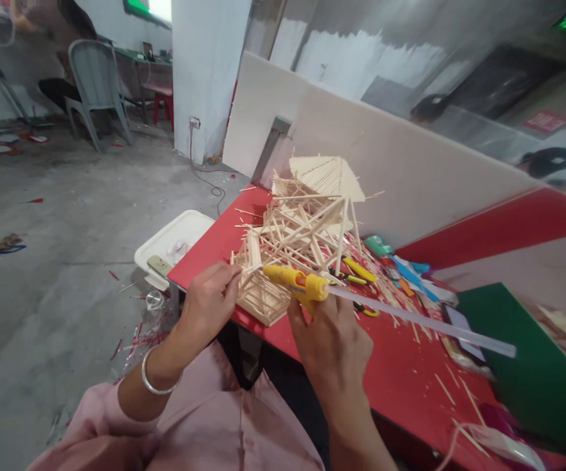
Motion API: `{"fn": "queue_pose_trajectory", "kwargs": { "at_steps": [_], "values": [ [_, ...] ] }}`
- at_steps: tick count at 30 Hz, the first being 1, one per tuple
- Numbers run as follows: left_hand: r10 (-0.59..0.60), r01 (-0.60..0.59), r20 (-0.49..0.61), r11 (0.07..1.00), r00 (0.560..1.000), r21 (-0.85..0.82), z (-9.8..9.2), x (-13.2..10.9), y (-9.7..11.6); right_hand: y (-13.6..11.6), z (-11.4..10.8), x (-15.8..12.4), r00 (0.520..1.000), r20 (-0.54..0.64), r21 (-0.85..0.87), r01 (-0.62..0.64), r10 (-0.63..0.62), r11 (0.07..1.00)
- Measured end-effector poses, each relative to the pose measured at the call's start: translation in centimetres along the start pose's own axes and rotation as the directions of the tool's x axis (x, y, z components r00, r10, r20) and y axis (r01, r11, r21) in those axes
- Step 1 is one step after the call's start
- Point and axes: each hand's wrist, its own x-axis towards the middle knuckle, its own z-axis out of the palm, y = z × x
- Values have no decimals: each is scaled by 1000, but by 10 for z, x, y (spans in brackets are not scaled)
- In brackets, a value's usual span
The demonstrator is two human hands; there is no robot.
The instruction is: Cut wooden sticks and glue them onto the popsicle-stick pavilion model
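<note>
Glue gun in my right hand, stick model just ahead

My right hand is wrapped around the glue gun's handle, its nozzle pointing left towards the fingertips of my left hand. On that left hand, thumb and forefinger are brought together at the near left part of the model; I cannot tell whether they pinch a thin stick there. A silver bangle circles my left wrist. From the back of the gun, a long translucent glue stick slants away to my right.

The model lies directly beyond my hands on the red bench. Its low, slatted section comes down between them, near the bench's edge, partly behind the gun. Farther back, a tangle of crossed sticks rises to a sloping slatted roof.

To the right of the model lie a yellow cutter and scattered loose sticks; farther right are a phone and a green board. A pale partition stands behind the bench.

Off the bench's left side is a white container. Well beyond, across the grey floor, a person is beside a grey chair.
</note>
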Motion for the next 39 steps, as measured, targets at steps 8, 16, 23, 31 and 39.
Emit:
{"fn": "queue_pose_trajectory", "kwargs": {
  "at_steps": [8,16,23,31,39],
  "values": [
    [52,-52,1,997,999,59,3,2,7,39,-8,-14,990,-20,424,-121,143,898],
    [59,-63,30,985,998,161,1,4,18,156,29,-46,743,259,390,-666,618,636],
    [-4,12,-35,972,999,235,4,7,22,210,107,-76,768,438,304,-616,467,727],
    [17,-4,-49,967,999,254,5,8,30,185,103,-68,966,-243,38,-82,88,996],
    [-17,19,-7,952,1000,307,8,13,35,91,97,-53,937,-311,530,309,-158,790]
  ]
}}
